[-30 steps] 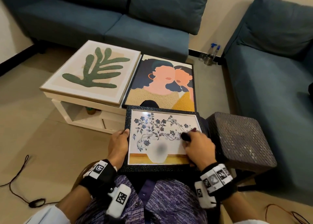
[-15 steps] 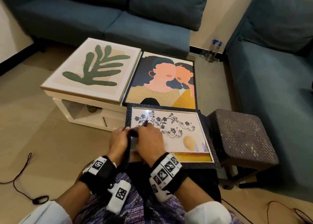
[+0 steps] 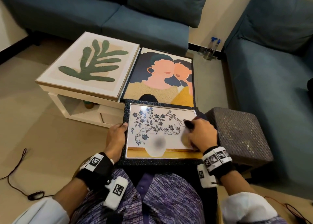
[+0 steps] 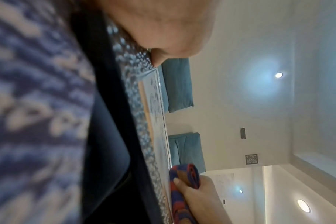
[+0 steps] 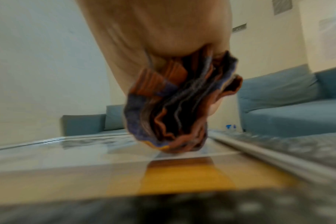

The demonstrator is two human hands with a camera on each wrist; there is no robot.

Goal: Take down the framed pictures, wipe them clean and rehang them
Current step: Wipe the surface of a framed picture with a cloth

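A black-framed flower-vase picture (image 3: 157,132) lies on my lap, glass up. My left hand (image 3: 116,135) grips its left edge, thumb over the frame rim (image 4: 136,63). My right hand (image 3: 199,135) holds a bunched red-and-blue cloth (image 5: 180,109) and presses it on the right side of the glass; the same cloth (image 4: 184,178) shows in the left wrist view. Two larger pictures lie ahead: a green leaf print (image 3: 91,62) on a white coffee table (image 3: 76,105), and a picture of two women (image 3: 162,76) beside it.
A dark woven stool (image 3: 237,134) stands right of my lap. Blue sofas run along the back (image 3: 101,12) and the right (image 3: 271,71). Spray bottles (image 3: 211,49) stand on the floor in the corner. Cables (image 3: 20,173) lie on the floor at left and lower right.
My right hand swept the cloth from the right of the glass to the left edge, then back to the right side. The left hand kept its grip on the frame.
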